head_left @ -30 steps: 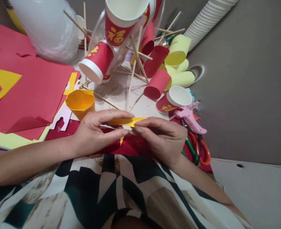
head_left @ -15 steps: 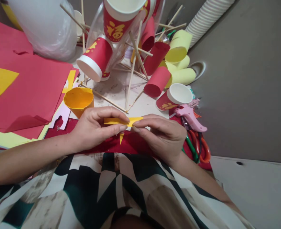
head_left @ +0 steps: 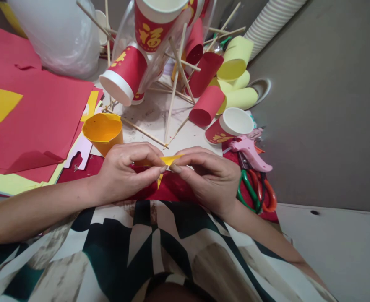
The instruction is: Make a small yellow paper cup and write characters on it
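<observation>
Between my two hands is a narrow yellow paper strip (head_left: 170, 160), pinched near its middle. My left hand (head_left: 130, 167) grips it between thumb and fingertips. From the other side my right hand (head_left: 208, 174) pinches the same strip, its fingertips almost meeting those of the left. Much of the strip is hidden behind the fingers. Just below, a small pointed yellow paper scrap (head_left: 160, 181) shows against the red cloth (head_left: 178, 184). Behind my left hand stands a yellow-orange paper cup shape (head_left: 105, 132), open at the top.
Red paper sheets (head_left: 37, 121) are stacked at left. Wooden sticks (head_left: 172, 100) form a frame behind my hands, near red paper cups (head_left: 126, 73) and red and yellow paper tubes (head_left: 207, 107). At right lie a pink glue gun (head_left: 249, 151) and scissors with green and orange handles (head_left: 251, 191).
My fingertips have drawn closer together on the yellow strip, the right hand shifting slightly left. Less of the strip shows between them, and the green scissor handle is more exposed.
</observation>
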The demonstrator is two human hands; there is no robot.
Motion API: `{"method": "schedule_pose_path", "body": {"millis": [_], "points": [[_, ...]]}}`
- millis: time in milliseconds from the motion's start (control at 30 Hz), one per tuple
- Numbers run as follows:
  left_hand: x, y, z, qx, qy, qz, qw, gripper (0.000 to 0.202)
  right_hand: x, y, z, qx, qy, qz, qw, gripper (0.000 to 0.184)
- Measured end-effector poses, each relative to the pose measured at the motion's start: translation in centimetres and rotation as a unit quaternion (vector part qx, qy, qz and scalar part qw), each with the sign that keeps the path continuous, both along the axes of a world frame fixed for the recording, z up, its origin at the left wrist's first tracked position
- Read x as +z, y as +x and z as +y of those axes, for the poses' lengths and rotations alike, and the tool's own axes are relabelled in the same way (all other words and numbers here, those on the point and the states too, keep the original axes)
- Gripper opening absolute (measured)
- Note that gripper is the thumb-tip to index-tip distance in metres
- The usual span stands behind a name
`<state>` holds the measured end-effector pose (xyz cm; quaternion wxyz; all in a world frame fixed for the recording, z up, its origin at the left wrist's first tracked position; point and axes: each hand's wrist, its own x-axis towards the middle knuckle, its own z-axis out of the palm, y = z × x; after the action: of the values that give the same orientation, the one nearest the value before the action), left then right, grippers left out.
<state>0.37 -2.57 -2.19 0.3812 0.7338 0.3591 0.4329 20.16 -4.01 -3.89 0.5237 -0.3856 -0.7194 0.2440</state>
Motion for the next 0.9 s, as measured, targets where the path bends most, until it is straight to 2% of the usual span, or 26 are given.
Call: {"method": "schedule_pose_path", "body": {"millis": [333,533,667,800,900], "points": [[-0.12,0.21,-0.03,0.003,-0.044,-0.039,0.998,0.014,-0.49,-0.21,-0.46,-0.03,-0.03,0.024,0.999,0.008],[-0.23,0.22,-0.12,0.012,-0.068,-0.023,0.997,0.014,-0.62,-0.52,-0.36,-0.032,-0.085,0.121,0.989,0.031],[-0.29,0.36,-0.08,0.015,-0.102,-0.083,0.991,0.016,-0.46,-0.46,-0.34,-0.029,-0.105,0.127,0.986,0.032],[-0.18,0.29,0.1,-0.023,-0.18,-0.14,0.973,0.024,-0.18,-0.32,-0.32,-0.005,-0.115,0.146,0.982,0.029],[-0.18,0.1,0.35,-0.053,-0.202,-0.157,0.965,0.022,0.18,-0.11,-0.16,0.027,-0.16,0.151,0.975,0.024]]}}
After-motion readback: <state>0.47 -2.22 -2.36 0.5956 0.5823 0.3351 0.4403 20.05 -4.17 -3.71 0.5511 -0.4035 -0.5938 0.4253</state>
